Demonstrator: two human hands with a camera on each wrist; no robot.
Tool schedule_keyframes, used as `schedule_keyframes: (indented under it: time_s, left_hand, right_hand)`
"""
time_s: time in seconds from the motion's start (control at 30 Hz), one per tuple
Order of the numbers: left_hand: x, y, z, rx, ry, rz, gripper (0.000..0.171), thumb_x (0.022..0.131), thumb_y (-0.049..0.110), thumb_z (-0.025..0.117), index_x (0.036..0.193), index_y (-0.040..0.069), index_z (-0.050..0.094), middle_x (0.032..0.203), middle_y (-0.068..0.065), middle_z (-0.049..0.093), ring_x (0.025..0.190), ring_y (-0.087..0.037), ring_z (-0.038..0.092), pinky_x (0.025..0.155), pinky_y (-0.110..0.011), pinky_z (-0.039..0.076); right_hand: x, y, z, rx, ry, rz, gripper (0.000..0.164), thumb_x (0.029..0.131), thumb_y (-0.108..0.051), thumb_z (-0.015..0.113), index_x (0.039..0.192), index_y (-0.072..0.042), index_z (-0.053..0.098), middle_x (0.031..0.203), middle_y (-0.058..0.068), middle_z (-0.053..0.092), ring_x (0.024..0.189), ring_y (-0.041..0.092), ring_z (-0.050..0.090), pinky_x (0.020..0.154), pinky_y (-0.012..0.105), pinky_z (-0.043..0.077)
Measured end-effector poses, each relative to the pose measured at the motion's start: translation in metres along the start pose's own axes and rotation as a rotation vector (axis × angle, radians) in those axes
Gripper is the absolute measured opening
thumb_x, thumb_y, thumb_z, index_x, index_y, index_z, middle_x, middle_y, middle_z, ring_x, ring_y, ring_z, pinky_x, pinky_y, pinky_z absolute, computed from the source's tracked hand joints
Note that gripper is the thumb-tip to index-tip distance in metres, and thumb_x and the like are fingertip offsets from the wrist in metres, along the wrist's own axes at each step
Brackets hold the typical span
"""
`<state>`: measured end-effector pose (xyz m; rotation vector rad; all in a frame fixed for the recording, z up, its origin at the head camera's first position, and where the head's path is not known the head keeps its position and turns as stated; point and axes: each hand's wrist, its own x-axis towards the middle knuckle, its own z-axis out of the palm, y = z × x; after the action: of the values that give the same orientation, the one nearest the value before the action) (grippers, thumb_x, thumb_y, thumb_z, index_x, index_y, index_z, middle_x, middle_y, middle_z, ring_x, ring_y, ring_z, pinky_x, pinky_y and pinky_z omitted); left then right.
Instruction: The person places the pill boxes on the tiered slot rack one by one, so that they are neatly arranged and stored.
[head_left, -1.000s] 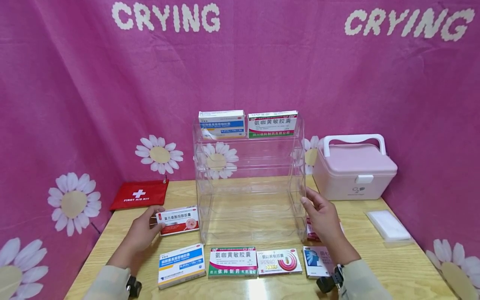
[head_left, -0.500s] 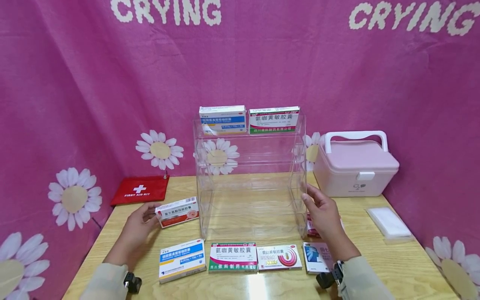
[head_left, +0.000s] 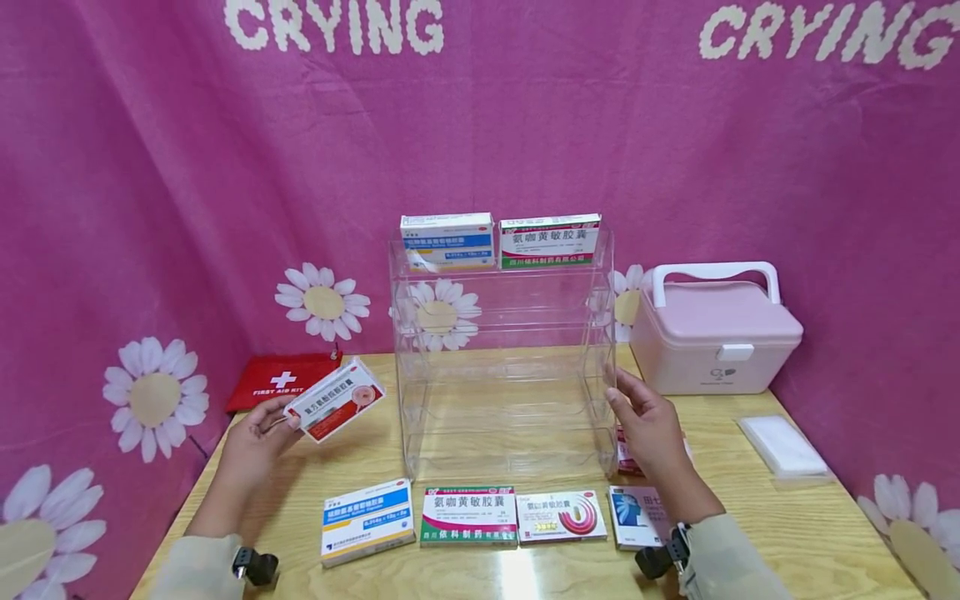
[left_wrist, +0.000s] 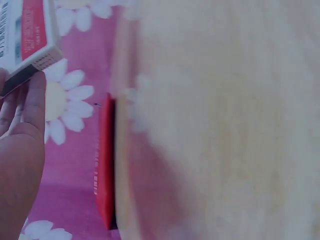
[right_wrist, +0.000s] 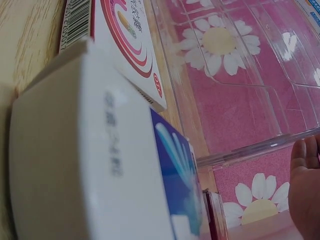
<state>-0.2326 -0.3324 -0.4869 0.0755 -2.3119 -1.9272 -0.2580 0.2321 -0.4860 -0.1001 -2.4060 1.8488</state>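
Note:
In the head view my left hand (head_left: 258, 437) pinches a red-and-white medicine box (head_left: 336, 402) by its left end. The box is lifted off the table and tilted, its right side higher. In the left wrist view the fingers (left_wrist: 34, 102) support the box (left_wrist: 31, 37) at its edge. My right hand (head_left: 647, 421) rests against the outer right side of a clear tiered display rack (head_left: 504, 379); in the right wrist view its fingertips meet the rack's side edge. Two medicine boxes, one blue-and-white (head_left: 447, 242) and one green-and-pink (head_left: 550, 242), stand in the top tier.
Before the rack lie a blue-and-white box (head_left: 367, 522), a green-and-pink box (head_left: 468, 517), a box with pink arcs (head_left: 561, 515) and a blue-headed box (head_left: 637, 517). Behind are a red first aid pouch (head_left: 258, 379), a pink case (head_left: 716, 337) and a white packet (head_left: 782, 446).
My left hand has raised the red-and-white medicine box from the table, tilting it and drawing it away from the rack. My right hand stays at the rack's side.

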Motion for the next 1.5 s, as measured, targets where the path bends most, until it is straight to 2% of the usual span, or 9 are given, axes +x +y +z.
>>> schedule_keyframes:
  time_s: [0.1, 0.17, 0.33, 0.5, 0.63, 0.77, 0.97, 1.23, 1.5]
  left_hand:
    - [0.002, 0.006, 0.000, -0.332, -0.011, 0.140, 0.035, 0.108, -0.010, 0.057, 0.137, 0.007, 0.064, 0.116, 0.013, 0.078, 0.106, 0.000, 0.074, 0.089, -0.020, 0.065]
    - [0.003, 0.012, 0.003, -0.503, -0.031, 0.227, 0.038, 0.107, -0.015, 0.053, 0.133, 0.009, 0.067, 0.117, 0.006, 0.080, 0.107, -0.006, 0.076, 0.091, -0.024, 0.066]
    - [0.005, 0.045, 0.019, -0.583, -0.003, 0.295, 0.035, 0.108, -0.011, 0.054, 0.136, 0.006, 0.064, 0.124, 0.000, 0.078, 0.113, -0.011, 0.075, 0.094, -0.025, 0.066]
    - [0.013, 0.090, 0.053, -0.511, 0.043, 0.278, 0.035, 0.106, -0.007, 0.061, 0.140, 0.005, 0.064, 0.124, 0.004, 0.077, 0.114, -0.011, 0.073, 0.095, -0.024, 0.065]
    - [0.024, 0.120, 0.082, -0.322, 0.044, 0.289, 0.038, 0.106, 0.000, 0.068, 0.143, 0.007, 0.064, 0.127, 0.008, 0.075, 0.115, -0.009, 0.072, 0.099, -0.022, 0.062]
    - [0.034, 0.147, 0.111, -0.135, 0.034, 0.369, 0.042, 0.105, 0.003, 0.071, 0.147, 0.001, 0.063, 0.133, -0.002, 0.075, 0.114, -0.005, 0.073, 0.101, -0.018, 0.060]
    - [0.045, 0.177, 0.162, -0.058, 0.037, 0.505, 0.040, 0.102, -0.002, 0.072, 0.142, -0.001, 0.067, 0.136, -0.024, 0.074, 0.113, -0.011, 0.075, 0.096, -0.017, 0.061]
    - [0.062, 0.198, 0.223, 0.115, 0.023, 0.608, 0.037, 0.102, -0.002, 0.072, 0.139, 0.002, 0.070, 0.131, -0.019, 0.077, 0.124, -0.032, 0.075, 0.106, -0.037, 0.063]
    - [0.071, 0.196, 0.249, 0.258, -0.028, 0.594, 0.038, 0.104, -0.001, 0.070, 0.141, 0.006, 0.069, 0.133, -0.016, 0.076, 0.124, -0.029, 0.075, 0.108, -0.037, 0.062]
  right_hand:
    - [0.000, 0.000, -0.001, 0.003, -0.004, 0.003, 0.055, 0.113, -0.040, 0.060, 0.165, -0.026, 0.050, 0.172, -0.003, 0.046, 0.164, 0.023, 0.036, 0.132, 0.049, 0.036]
    - [0.000, 0.001, -0.001, 0.002, -0.005, 0.002, 0.055, 0.113, -0.040, 0.060, 0.165, -0.027, 0.050, 0.172, -0.002, 0.046, 0.164, 0.023, 0.036, 0.132, 0.049, 0.036]
    - [0.000, 0.000, -0.002, -0.001, -0.009, 0.014, 0.055, 0.113, -0.041, 0.060, 0.165, -0.027, 0.049, 0.173, 0.000, 0.046, 0.165, 0.025, 0.035, 0.133, 0.050, 0.035]
    - [0.000, -0.001, -0.002, -0.001, -0.009, 0.020, 0.055, 0.113, -0.040, 0.059, 0.165, -0.029, 0.049, 0.173, 0.000, 0.045, 0.166, 0.026, 0.034, 0.133, 0.052, 0.034]
    - [0.000, 0.000, -0.003, -0.002, -0.004, 0.016, 0.054, 0.113, -0.040, 0.060, 0.165, -0.028, 0.050, 0.172, 0.000, 0.046, 0.165, 0.027, 0.035, 0.133, 0.052, 0.035]
    - [-0.001, 0.001, -0.004, 0.001, -0.005, 0.003, 0.054, 0.113, -0.039, 0.060, 0.164, -0.025, 0.051, 0.171, 0.002, 0.048, 0.164, 0.026, 0.037, 0.132, 0.050, 0.037]
    - [0.000, 0.002, -0.005, 0.001, -0.009, -0.007, 0.053, 0.114, -0.036, 0.059, 0.164, -0.024, 0.051, 0.172, 0.004, 0.047, 0.164, 0.029, 0.036, 0.131, 0.052, 0.037]
    - [0.000, -0.001, -0.005, 0.014, -0.019, -0.028, 0.054, 0.114, -0.036, 0.059, 0.165, -0.021, 0.050, 0.171, 0.007, 0.048, 0.163, 0.029, 0.039, 0.129, 0.049, 0.039]
    - [-0.002, 0.000, -0.002, 0.013, -0.021, -0.038, 0.052, 0.114, -0.032, 0.059, 0.164, -0.021, 0.051, 0.171, 0.007, 0.049, 0.162, 0.031, 0.040, 0.128, 0.049, 0.040]
